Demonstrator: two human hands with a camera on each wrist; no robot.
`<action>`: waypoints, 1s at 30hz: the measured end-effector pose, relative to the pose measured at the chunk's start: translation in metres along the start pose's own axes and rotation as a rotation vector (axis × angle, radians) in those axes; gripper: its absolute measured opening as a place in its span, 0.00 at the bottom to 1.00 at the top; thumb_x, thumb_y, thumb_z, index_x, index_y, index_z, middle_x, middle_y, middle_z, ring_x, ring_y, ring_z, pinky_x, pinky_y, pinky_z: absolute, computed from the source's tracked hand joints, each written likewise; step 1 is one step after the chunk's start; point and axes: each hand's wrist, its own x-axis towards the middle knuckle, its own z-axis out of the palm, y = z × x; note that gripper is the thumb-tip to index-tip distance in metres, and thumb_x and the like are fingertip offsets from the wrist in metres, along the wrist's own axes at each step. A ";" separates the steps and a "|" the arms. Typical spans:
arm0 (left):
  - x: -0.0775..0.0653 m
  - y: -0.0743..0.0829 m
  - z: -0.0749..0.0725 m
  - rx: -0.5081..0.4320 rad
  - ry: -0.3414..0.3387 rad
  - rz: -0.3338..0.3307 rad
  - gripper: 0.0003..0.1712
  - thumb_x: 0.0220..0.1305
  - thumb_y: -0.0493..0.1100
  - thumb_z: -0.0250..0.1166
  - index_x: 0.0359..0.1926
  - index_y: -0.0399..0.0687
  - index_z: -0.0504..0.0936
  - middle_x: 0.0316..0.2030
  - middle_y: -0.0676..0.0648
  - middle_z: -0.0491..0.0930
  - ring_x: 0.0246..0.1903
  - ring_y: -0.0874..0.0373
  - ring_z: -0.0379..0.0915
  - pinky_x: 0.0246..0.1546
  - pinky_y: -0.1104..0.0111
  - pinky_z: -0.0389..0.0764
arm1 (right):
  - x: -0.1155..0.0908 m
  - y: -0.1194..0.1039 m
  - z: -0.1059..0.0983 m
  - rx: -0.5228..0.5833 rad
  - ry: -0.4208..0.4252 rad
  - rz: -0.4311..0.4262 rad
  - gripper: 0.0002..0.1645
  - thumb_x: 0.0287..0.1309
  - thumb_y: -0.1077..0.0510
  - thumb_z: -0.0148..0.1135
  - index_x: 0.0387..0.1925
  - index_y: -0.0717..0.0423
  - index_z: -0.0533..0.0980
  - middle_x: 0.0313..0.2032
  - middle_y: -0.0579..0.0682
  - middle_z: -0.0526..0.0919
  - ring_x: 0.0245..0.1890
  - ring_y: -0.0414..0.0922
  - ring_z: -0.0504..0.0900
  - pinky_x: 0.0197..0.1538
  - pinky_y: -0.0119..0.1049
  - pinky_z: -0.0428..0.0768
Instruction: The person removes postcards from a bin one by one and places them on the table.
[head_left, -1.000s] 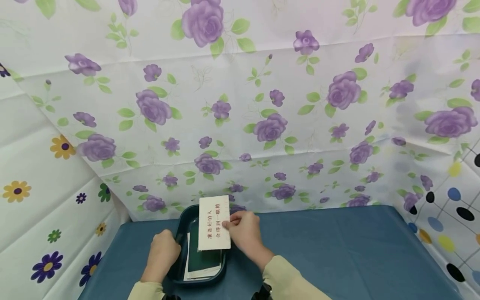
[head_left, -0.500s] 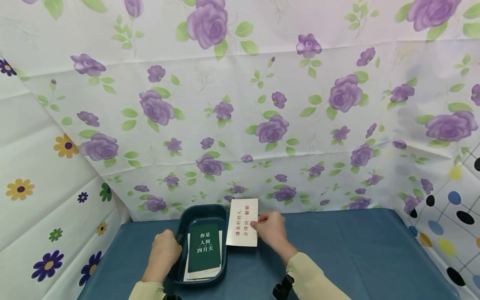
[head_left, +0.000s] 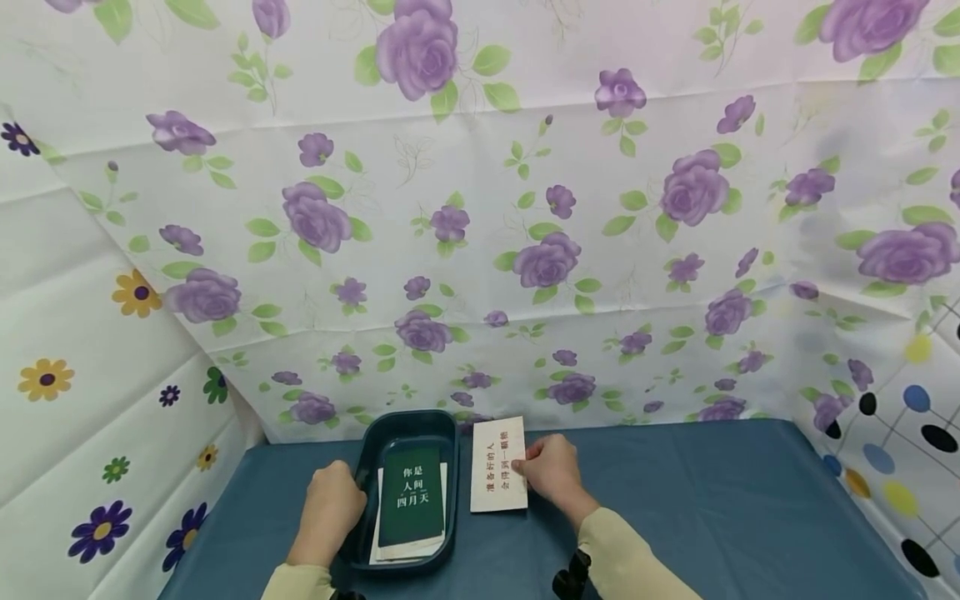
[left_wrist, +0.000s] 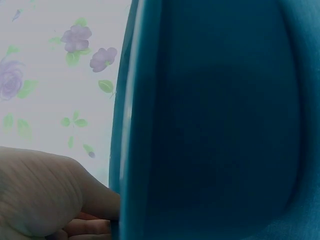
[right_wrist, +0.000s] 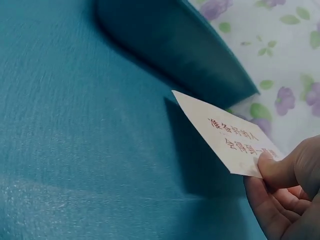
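Note:
In the head view a dark teal tray (head_left: 447, 552) stands on the table, holding a green card (head_left: 411, 521) with white characters on top of some white cards (head_left: 386, 552). My left hand (head_left: 327, 510) grips the tray's left rim, its thumb on the near side of the wall in the left wrist view. My right hand (head_left: 553, 473) pinches a cream card (head_left: 498, 492) with red characters by its right edge, just right of the tray. In the right wrist view the card casts a shadow on the cloth and sits tilted between thumb and fingers.
A blue cloth (head_left: 675, 508) covers the table. Behind it hangs a white sheet with purple flowers (head_left: 547, 258). Patterned sheets close off the left side (head_left: 112, 433) and the right side (head_left: 892, 425).
My right hand has carried the cream card from above the tray rightward, turning it and then lowering it beside the tray. The green card is now uncovered. My left hand stays at the rim.

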 end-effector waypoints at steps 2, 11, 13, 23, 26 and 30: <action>0.000 0.000 0.000 0.003 -0.005 -0.004 0.03 0.50 0.31 0.58 0.27 0.35 0.72 0.21 0.42 0.72 0.19 0.50 0.73 0.17 0.62 0.71 | 0.001 0.004 0.004 -0.005 -0.010 0.002 0.12 0.44 0.55 0.71 0.19 0.55 0.75 0.18 0.48 0.75 0.16 0.43 0.77 0.18 0.36 0.73; -0.001 0.002 0.000 0.002 -0.013 -0.015 0.02 0.49 0.31 0.59 0.27 0.36 0.73 0.21 0.43 0.72 0.21 0.51 0.73 0.18 0.62 0.71 | 0.005 0.016 0.018 -0.068 0.006 -0.050 0.23 0.43 0.54 0.72 0.08 0.50 0.66 0.07 0.44 0.65 0.09 0.41 0.70 0.13 0.32 0.62; -0.001 0.002 0.000 -0.001 -0.009 -0.013 0.02 0.49 0.31 0.59 0.26 0.36 0.73 0.21 0.43 0.72 0.21 0.51 0.73 0.18 0.62 0.71 | 0.006 0.017 0.019 -0.085 0.014 -0.062 0.25 0.43 0.54 0.72 0.07 0.49 0.64 0.06 0.42 0.60 0.07 0.40 0.63 0.13 0.33 0.57; -0.003 0.001 -0.001 -0.008 0.005 0.024 0.03 0.50 0.31 0.59 0.25 0.36 0.72 0.20 0.43 0.71 0.19 0.51 0.72 0.17 0.62 0.70 | 0.009 0.011 0.022 -0.133 0.015 -0.066 0.24 0.43 0.55 0.71 0.07 0.48 0.65 0.06 0.41 0.60 0.08 0.39 0.55 0.13 0.33 0.54; -0.003 0.001 -0.001 -0.003 0.014 0.033 0.02 0.50 0.31 0.59 0.25 0.36 0.73 0.20 0.43 0.72 0.19 0.49 0.73 0.17 0.61 0.71 | 0.008 0.009 0.023 -0.167 0.025 -0.053 0.25 0.42 0.54 0.72 0.07 0.48 0.65 0.06 0.41 0.61 0.08 0.39 0.56 0.13 0.33 0.54; -0.003 0.001 0.000 -0.005 0.014 0.029 0.02 0.49 0.30 0.58 0.24 0.36 0.72 0.19 0.42 0.72 0.19 0.50 0.72 0.17 0.61 0.70 | 0.008 0.010 0.024 -0.184 0.028 -0.058 0.24 0.41 0.54 0.73 0.06 0.49 0.65 0.06 0.42 0.63 0.09 0.39 0.58 0.13 0.33 0.55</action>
